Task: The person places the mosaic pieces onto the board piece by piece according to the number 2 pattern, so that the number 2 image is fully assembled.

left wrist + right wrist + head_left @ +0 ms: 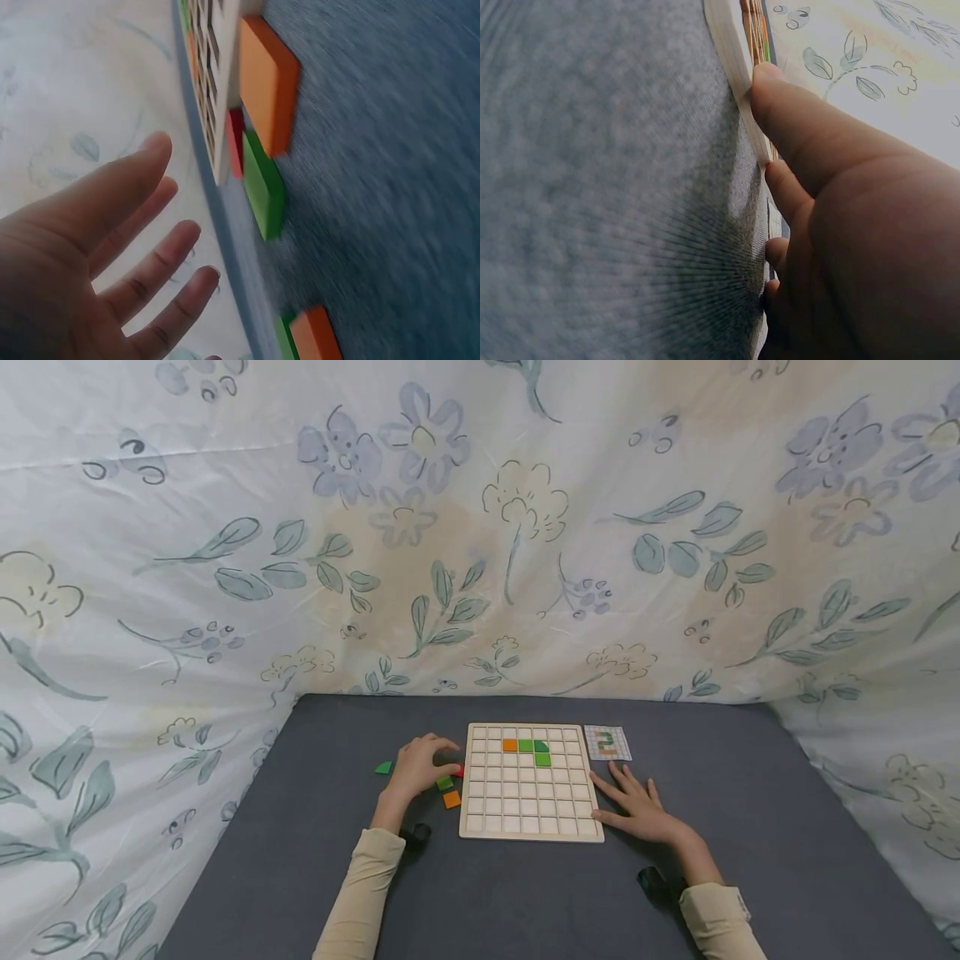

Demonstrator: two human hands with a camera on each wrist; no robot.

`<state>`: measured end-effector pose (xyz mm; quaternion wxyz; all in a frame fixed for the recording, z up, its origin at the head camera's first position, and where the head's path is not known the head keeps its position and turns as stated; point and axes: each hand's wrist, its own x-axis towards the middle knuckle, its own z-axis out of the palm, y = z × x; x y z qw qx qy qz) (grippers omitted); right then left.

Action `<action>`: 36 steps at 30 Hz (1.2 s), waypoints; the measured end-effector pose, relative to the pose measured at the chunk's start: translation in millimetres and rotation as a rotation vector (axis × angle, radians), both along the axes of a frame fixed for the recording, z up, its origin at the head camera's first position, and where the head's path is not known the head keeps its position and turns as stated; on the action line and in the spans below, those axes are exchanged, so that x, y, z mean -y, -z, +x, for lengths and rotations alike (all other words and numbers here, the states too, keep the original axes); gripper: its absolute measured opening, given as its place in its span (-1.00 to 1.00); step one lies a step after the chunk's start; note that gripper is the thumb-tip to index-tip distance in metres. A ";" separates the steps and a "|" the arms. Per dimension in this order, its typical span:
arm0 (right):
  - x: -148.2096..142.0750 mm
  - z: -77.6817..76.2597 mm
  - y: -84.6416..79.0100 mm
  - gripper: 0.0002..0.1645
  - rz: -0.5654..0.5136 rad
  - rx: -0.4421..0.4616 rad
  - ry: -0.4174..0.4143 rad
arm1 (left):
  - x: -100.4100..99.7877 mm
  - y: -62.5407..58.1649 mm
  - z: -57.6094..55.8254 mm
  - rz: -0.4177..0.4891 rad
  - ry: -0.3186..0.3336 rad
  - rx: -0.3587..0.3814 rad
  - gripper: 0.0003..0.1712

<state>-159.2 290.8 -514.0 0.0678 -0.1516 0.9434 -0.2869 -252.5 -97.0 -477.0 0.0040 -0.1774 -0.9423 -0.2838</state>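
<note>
A wooden grid board (525,807) lies on the table, bearing an orange square tile (510,745), two green square tiles (526,746) and a dark green rounded piece (542,747) in its upper rows. My left hand (412,770) hovers by the board's left edge, fingers spread and nothing between them. Around it are loose pieces: a red one (459,771), a green tile (262,187), an orange tile (259,75) and a green rounded piece (383,768). My right hand (637,807) rests with spread fingers at the board's right edge, its thumb touching the rim.
A small card (609,743) printed with a coloured grid pattern lies off the board's upper right corner. In the left wrist view, another orange piece (316,335) shows at the bottom. Floral cloth (480,527) hangs behind the dark table (525,893).
</note>
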 end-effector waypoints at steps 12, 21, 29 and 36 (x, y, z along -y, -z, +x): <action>-0.6 -1.1 1.2 -0.15 0.003 -0.011 -0.003 | 26.7 1.0 2.2 0.039 -0.020 0.003 -0.59; 0.0 -1.0 0.9 -0.15 0.017 -0.003 -0.003 | 45.0 1.2 6.5 0.035 -0.054 -0.002 -0.58; 0.0 -0.5 0.3 -0.15 0.014 -0.002 0.003 | 61.1 2.0 8.3 0.022 -0.076 0.030 -0.57; 0.6 0.3 0.8 -0.14 0.005 0.001 0.006 | 76.7 1.4 6.4 -0.011 -0.094 0.037 -0.56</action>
